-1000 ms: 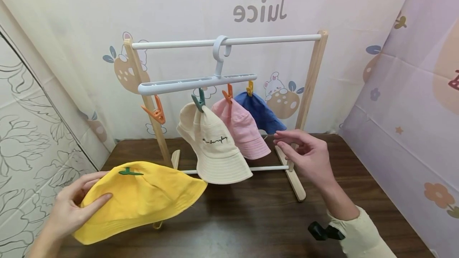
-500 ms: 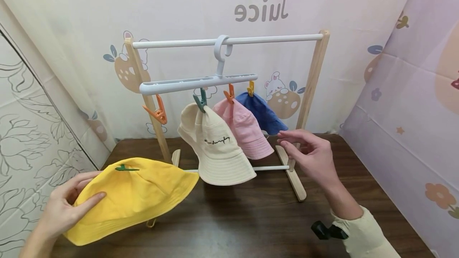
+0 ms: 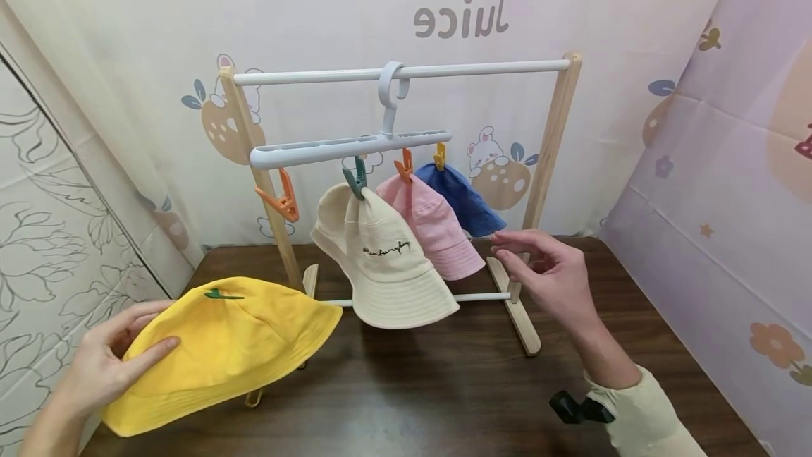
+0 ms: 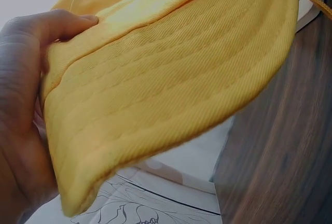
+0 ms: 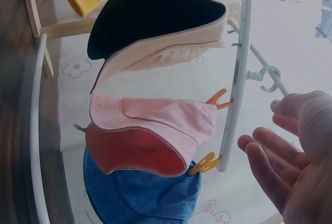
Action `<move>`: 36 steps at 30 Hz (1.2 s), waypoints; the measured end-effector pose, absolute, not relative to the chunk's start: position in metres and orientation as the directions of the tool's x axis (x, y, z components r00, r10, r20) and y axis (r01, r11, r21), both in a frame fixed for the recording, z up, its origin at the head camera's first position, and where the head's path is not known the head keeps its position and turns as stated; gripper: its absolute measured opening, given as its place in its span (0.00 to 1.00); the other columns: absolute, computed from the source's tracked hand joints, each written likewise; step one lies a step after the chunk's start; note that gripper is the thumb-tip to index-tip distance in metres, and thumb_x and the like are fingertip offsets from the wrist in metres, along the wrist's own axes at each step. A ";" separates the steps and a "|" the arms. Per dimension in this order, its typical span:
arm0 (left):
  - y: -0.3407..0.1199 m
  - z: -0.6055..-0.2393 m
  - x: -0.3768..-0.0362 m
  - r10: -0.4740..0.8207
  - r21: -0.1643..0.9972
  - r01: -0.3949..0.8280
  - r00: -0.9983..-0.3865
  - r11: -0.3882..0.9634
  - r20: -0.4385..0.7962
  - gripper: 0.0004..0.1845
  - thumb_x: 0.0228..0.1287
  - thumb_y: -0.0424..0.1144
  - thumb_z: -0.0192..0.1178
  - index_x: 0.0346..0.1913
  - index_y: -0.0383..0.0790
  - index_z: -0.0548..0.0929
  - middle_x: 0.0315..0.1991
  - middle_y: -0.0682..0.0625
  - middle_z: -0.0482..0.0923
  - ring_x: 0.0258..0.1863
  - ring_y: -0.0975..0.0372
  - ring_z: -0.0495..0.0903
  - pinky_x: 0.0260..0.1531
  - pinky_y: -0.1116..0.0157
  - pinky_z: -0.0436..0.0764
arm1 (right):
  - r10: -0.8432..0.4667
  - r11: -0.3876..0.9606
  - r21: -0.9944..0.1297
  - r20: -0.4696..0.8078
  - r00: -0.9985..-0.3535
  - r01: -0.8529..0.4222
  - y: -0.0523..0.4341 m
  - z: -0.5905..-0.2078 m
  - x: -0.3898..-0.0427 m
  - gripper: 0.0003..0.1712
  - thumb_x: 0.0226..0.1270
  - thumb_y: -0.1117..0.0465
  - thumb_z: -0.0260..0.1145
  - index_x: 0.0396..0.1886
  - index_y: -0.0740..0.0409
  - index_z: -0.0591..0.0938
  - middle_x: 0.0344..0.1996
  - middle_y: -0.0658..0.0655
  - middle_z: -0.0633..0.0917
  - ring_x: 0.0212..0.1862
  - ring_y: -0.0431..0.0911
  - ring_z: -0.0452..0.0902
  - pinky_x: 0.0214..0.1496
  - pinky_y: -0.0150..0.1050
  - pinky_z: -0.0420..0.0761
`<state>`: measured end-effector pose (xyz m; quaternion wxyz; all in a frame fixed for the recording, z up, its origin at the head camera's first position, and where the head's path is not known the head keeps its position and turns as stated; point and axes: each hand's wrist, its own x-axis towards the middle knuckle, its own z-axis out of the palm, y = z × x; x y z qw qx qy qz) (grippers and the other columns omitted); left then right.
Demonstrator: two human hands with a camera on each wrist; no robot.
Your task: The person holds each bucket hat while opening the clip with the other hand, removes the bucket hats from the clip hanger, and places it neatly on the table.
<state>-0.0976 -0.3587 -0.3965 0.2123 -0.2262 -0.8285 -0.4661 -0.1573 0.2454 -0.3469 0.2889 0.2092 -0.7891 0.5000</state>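
Observation:
My left hand [image 3: 117, 358] grips a yellow bucket hat [image 3: 235, 344] by its side, thumb on the outside, low at the left of the head view. A green leaf-like piece sits on its crown. In the left wrist view the stitched brim [image 4: 176, 89] fills the middle. My right hand [image 3: 548, 273] holds nothing, its fingers loosely bent beside the hanging hats. From a pale grey hanger [image 3: 317, 154] hang a cream hat [image 3: 393, 266] on a green clip, a pink hat [image 3: 438, 224] on an orange clip and a blue hat [image 3: 463, 196] on a yellow clip.
An orange clip [image 3: 282, 199] hangs at the hanger's left end with nothing in it. The hanger hooks over the white top rail [image 3: 482, 70] of a wooden-legged rack [image 3: 552, 154]. It stands on a dark wood table [image 3: 406, 400], with printed curtains behind and beside it.
My left hand and the yellow hat have moved a little to the left. The hanger has swung slightly with its hats. My right hand has barely moved.

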 end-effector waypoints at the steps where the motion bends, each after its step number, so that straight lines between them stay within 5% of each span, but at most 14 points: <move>1: -0.359 -0.396 -0.098 0.176 0.671 0.567 -0.810 0.478 0.559 0.34 0.50 0.05 0.68 0.61 0.29 0.86 0.47 0.72 0.94 0.30 0.76 0.90 0.25 0.73 0.86 | -0.039 0.417 -0.667 0.666 -0.745 -0.618 0.245 -0.347 -0.157 0.18 0.70 0.77 0.76 0.56 0.59 0.94 0.46 0.35 0.96 0.36 0.33 0.91 0.29 0.26 0.83; 11: -0.364 -0.401 -0.100 0.151 0.687 0.470 -0.868 0.553 0.473 0.32 0.58 0.12 0.72 0.64 0.37 0.87 0.51 0.75 0.92 0.34 0.74 0.90 0.29 0.73 0.87 | -0.028 0.447 -0.638 0.691 -0.722 -0.627 0.245 -0.350 -0.158 0.19 0.69 0.77 0.77 0.55 0.58 0.95 0.44 0.37 0.95 0.45 0.28 0.92 0.31 0.23 0.79; 20: -0.363 -0.405 -0.105 0.191 0.726 0.462 -0.883 0.509 0.428 0.31 0.63 0.12 0.69 0.66 0.40 0.86 0.49 0.73 0.93 0.30 0.70 0.90 0.27 0.70 0.88 | -0.085 0.494 -0.521 0.768 -0.635 -0.696 0.242 -0.349 -0.159 0.24 0.62 0.81 0.78 0.55 0.61 0.94 0.43 0.63 0.95 0.47 0.23 0.89 0.38 0.20 0.85; 36: -0.365 -0.408 -0.114 0.238 0.743 0.451 -0.892 0.494 0.383 0.29 0.66 0.15 0.69 0.66 0.40 0.86 0.49 0.72 0.92 0.32 0.71 0.89 0.30 0.70 0.88 | -0.191 0.560 -0.384 0.802 -0.565 -0.734 0.246 -0.357 -0.169 0.26 0.57 0.80 0.82 0.55 0.62 0.94 0.48 0.63 0.95 0.47 0.21 0.82 0.40 0.20 0.84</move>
